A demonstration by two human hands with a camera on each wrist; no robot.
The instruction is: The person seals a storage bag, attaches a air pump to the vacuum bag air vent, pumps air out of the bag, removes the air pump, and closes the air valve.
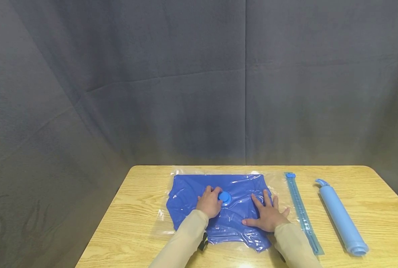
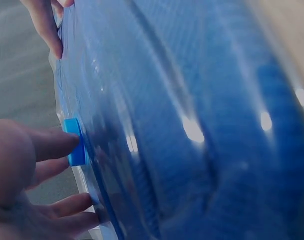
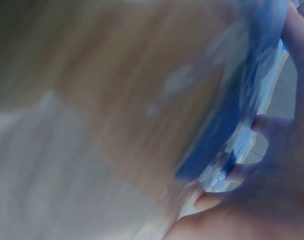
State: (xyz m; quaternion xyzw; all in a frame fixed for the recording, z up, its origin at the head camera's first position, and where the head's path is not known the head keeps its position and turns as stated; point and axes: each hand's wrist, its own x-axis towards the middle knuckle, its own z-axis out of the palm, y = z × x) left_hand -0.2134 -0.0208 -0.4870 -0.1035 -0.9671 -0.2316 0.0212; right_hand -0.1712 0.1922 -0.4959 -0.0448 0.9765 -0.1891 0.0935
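A clear vacuum storage bag [image 1: 277, 182] lies flat on the table, with blue ribbed fabric [image 1: 185, 197] inside it. On the bag's top face sits a round blue valve cap [image 1: 224, 197]. My left hand [image 1: 209, 203] is at the left side of this cap; in the left wrist view its thumb and a finger pinch the cap [image 2: 76, 142], while other fingers rest on the plastic. Fingers spread wide, my right hand [image 1: 269, 216] presses on the right part of the bag. In the right wrist view its fingertips [image 3: 261, 124] touch the wrinkled film.
Along the bag's right end runs a teal zip strip [image 1: 302, 212] with a blue slider [image 1: 290, 175] at its far end. Right of it lies a light blue hand pump [image 1: 342, 217] on the wooden table [image 1: 128, 208]. Grey curtains [image 1: 185, 111] hang behind.
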